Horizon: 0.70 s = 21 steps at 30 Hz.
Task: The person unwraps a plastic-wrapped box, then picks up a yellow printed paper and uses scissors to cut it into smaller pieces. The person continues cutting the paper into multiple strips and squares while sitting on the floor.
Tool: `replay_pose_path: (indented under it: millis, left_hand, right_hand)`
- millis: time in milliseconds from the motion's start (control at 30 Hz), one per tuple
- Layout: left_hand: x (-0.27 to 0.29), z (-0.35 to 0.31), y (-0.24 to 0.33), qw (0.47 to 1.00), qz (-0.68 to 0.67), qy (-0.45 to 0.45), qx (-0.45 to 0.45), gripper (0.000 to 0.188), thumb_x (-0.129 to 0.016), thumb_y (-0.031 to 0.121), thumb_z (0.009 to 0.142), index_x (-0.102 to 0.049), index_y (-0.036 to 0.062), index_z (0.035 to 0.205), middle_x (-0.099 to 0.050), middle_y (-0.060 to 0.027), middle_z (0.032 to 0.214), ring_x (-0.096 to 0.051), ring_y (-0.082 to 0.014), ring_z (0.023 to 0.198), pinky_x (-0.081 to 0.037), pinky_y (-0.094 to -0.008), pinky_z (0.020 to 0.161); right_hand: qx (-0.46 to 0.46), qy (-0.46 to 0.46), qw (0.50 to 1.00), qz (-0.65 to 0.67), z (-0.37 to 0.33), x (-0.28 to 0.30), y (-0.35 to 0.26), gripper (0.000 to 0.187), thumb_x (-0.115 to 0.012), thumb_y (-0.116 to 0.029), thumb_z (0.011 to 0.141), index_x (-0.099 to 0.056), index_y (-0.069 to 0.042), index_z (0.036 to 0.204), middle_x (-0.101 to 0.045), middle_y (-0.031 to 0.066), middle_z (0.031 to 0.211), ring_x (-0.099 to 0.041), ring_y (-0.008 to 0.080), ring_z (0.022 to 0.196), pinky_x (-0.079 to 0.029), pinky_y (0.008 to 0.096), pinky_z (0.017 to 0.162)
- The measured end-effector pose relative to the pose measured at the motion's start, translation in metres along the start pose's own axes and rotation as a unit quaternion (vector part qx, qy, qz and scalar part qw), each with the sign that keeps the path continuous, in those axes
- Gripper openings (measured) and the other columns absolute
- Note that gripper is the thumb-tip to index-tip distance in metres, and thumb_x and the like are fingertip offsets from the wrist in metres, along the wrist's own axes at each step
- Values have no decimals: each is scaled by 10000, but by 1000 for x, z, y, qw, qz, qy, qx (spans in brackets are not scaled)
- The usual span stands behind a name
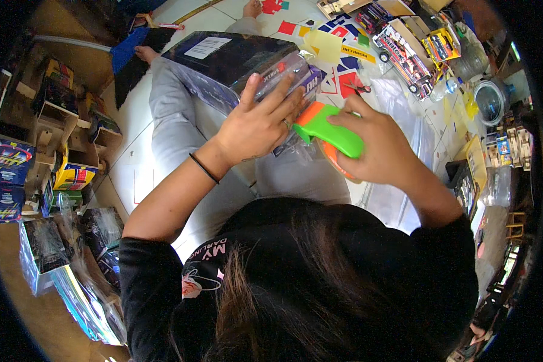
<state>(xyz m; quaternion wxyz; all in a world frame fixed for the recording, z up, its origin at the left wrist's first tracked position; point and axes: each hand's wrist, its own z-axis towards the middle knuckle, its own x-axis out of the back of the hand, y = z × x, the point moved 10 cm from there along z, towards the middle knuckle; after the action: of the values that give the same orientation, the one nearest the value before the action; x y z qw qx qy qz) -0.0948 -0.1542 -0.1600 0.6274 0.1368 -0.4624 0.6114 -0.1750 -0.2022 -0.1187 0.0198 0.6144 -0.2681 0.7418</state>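
A person in a black shirt and grey trousers (178,114) works on a dark box (241,57) set between the outstretched legs, a white label (207,47) on its top. The left hand (262,114) lies flat on the box's near end, fingers slightly spread over clear film (288,65), gripping nothing that can be seen. The right hand (371,142), fingers curled closed, holds a green and orange tape dispenser (338,134) at the box's near right corner, its orange tip beside the left fingers; whether it touches the box cannot be told. Right of the box, scissors (358,88) lie among coloured paper scraps (346,80), with a toy truck (402,57) farther off; wrapped packages (45,241) stand to its left.
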Motion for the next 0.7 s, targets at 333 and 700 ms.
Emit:
replay_pose_path:
  millis: [333, 700]
  left_hand:
    - [-26, -3, 23, 934, 296, -150, -132, 671, -371, 521, 843, -346, 94, 1359, -241, -59, 1458, -155, -172, 1365, 101, -545, 1043]
    - [11, 25, -25, 940, -288, -168, -76, 715, -541, 487, 799, -380, 31, 1326, -337, -166, 1390, -284, -311, 1308, -120, -455, 1094]
  right_hand:
    - [-7, -1, 1000, -12, -5, -21, 56, 279, -645, -209, 643, -624, -78, 888, -537, 128, 879, -587, 327, 722, -490, 396, 648]
    - [-413, 361, 677, 490, -146, -221, 342, 478, -591, -136, 770, -472, -6, 1214, -516, 133, 1161, -503, 223, 1034, -399, 322, 903]
